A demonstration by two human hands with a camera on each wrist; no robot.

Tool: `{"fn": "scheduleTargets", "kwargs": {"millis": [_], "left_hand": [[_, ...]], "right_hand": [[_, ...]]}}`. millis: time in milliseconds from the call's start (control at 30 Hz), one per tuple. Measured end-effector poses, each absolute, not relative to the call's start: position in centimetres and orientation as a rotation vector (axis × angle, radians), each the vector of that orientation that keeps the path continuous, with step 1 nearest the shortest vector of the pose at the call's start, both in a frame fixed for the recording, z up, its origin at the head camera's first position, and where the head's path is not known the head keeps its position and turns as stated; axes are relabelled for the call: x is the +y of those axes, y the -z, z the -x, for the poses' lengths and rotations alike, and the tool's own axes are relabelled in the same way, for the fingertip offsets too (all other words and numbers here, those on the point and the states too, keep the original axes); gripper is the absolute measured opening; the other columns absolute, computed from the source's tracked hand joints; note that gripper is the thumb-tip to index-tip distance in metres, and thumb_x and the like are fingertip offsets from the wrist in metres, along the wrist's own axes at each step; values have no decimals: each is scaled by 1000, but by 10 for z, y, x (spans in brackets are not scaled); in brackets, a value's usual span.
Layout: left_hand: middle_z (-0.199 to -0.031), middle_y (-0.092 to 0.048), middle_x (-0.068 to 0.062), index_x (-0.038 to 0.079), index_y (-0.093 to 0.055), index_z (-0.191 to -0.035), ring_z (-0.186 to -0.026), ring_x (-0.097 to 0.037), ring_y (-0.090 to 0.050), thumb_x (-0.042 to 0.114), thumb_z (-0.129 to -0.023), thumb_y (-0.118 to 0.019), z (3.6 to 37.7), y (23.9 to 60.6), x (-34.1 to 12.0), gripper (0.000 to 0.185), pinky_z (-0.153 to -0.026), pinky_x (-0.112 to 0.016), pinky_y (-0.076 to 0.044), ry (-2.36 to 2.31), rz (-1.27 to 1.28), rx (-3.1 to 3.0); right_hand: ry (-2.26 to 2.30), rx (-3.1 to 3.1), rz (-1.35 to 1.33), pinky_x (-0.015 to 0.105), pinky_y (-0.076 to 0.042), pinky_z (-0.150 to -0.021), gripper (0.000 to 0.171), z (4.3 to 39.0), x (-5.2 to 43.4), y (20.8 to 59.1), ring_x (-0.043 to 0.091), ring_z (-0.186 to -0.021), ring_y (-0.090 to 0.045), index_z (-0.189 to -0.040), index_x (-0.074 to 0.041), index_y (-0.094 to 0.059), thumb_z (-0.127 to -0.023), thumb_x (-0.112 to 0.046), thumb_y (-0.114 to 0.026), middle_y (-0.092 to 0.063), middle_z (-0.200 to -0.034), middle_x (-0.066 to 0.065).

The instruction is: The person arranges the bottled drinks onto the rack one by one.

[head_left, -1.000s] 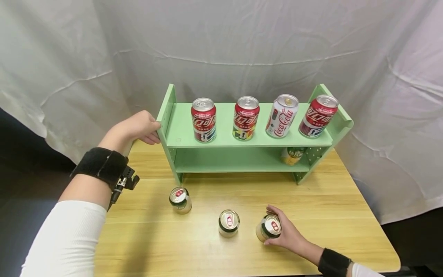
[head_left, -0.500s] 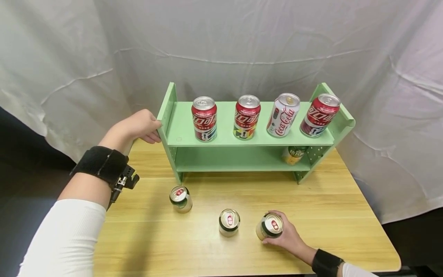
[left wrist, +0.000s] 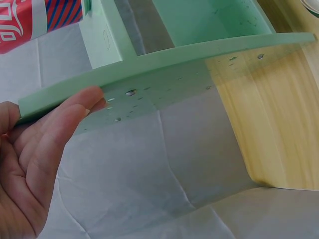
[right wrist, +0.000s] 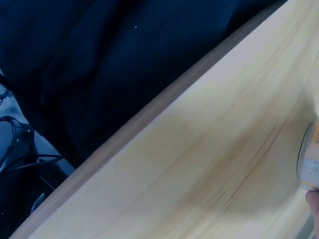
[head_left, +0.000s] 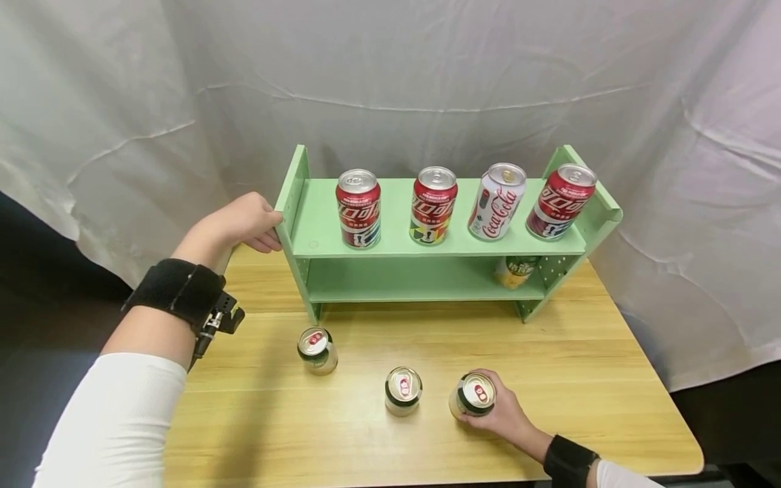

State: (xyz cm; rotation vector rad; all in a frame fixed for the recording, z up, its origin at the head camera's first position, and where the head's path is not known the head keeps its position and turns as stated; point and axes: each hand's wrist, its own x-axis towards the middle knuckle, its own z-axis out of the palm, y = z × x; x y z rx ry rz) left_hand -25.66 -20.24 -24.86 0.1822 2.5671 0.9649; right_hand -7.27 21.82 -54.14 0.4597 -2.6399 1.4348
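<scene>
Left hand: the left hand (head_left: 234, 227) is being pressed against the left side panel of the green shelf (head_left: 421, 244), fingers curled over its edge, steadying it
Right hand: the right hand (head_left: 497, 413) is being wrapped round the rightmost can (head_left: 472, 400) on the wooden table (head_left: 610, 400)
Can position: it is being kept upright on the table, near the front edge, just beside the middle can (head_left: 403, 391); a third can (head_left: 316, 350) is standing further left
Lower shelf: one yellow can (head_left: 514, 271) is being stored at its right end
Top shelf: four cola cans (head_left: 460, 203) are standing in a row
Grip advice: the can is best being grasped low round its body and lifted straight up, so the neighbour is not being knocked
</scene>
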Motion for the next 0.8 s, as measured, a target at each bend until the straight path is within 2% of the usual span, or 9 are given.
{"fn": "scheduleTargets", "kwargs": {"millis": [133, 300, 400, 500, 633, 800], "left_hand": [[-95, -66, -32, -17, -57, -101, -80, -30, -70, 12, -97, -35, 257, 250, -204, 37, -71, -38, -60, -965, -196, 2557], [-94, -66, -32, -17, -57, -102, -79, -29, -70, 12, -97, -36, 257, 249, -204, 37, -71, -38, -60, -966, -181, 2559], [-94, -67, -31, -17, -57, -104, -79, -29, -70, 13, -98, -36, 257, 248, -204, 37, -70, -38, -61, -965, -182, 2560], [-94, -67, -31, -17, -57, -104, -79, -29, -70, 13, -98, -36, 258, 249, -204, 37, -71, -38, -61, -965, -194, 2556], [-94, -67, -31, -17, -58, -102, -78, -28, -70, 13, -97, -36, 258, 249, -205, 37, -70, -38, -61, -976, -198, 2554], [-95, -66, -32, -17, -58, -100, -79, -29, -70, 12, -97, -36, 258, 250, -205, 36, -70, -37, -61, -994, -206, 2553]], "right_hand": [[-1429, -2639, -488, 13, -49, -85, 80, 75, 221, 547, -7, -102, -54, -120, 5, -46, -52, 2, -88, -64, -107, 14], [-1370, -2639, -536, 18, -52, -87, 83, 87, 226, 553, -1, -103, -57, -122, -1, -47, -51, -6, -91, -64, -109, 10], [-1351, -2633, -564, 21, -53, -86, 83, 95, 227, 545, 1, -103, -58, -123, -4, -47, -52, -11, -91, -64, -110, 7], [-1358, -2592, -600, 20, -54, -83, 83, 103, 228, 535, 2, -101, -59, -122, -5, -48, -51, -10, -91, -65, -109, 7], [-1362, -2534, -689, 14, -51, -82, 82, 115, 228, 519, 0, -100, -59, -122, -3, -49, -50, -7, -90, -65, -107, 9], [-1329, -2546, -735, 18, -52, -85, 83, 129, 231, 495, 0, -102, -57, -122, 1, -47, -51, -5, -90, -65, -108, 14]]}}
